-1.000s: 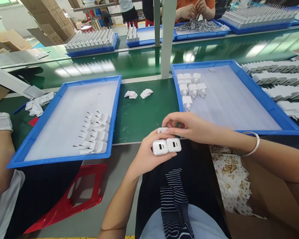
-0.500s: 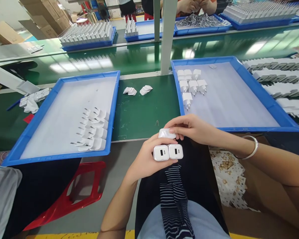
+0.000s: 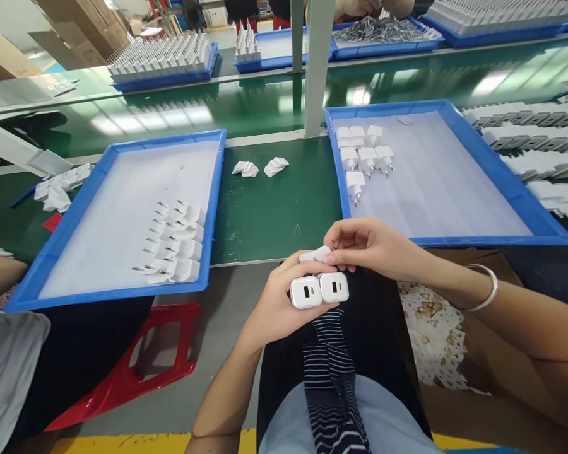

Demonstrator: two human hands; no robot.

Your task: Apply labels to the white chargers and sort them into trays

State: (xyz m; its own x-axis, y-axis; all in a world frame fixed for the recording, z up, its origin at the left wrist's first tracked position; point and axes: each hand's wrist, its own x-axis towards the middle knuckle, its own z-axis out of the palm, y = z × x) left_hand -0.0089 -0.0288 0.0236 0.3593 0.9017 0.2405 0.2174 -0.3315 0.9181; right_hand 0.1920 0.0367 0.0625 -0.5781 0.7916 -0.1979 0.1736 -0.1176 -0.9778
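Plainly, the green workbench [image 3: 274, 217] is the largest thing before us, running across the view. On it we have two blue-rimmed trays, one at each side: the right tray [image 3: 459, 195] carries a small group of white plugs [image 3: 366, 161] near its left edge, and the left tray [image 3: 99, 227] carries rows of white pronged pieces [image 3: 188, 250] by its right edge. Below the left tray we see part of a red stool [image 3: 175, 312].

Both our hands are close together at the bench's near edge, above our lap. Our left hand [image 3: 274, 299] is wrapped round two white chargers [image 3: 314, 291], side by side and touching, their slotted ends turned toward us — each shows a dark slot and a slimmer pale one. Our right hand [image 3: 366, 247] has its fingers curled, thumb and fingertips pinching a smaller white piece [image 3: 315, 255] just above the chargers; we cannot tell exactly what it is. Between the trays, well apart from our hands, lie a little stack of thin white pieces [image 3: 245, 169] and a twin stack [image 3: 276, 166] — near each other, with a gap between.
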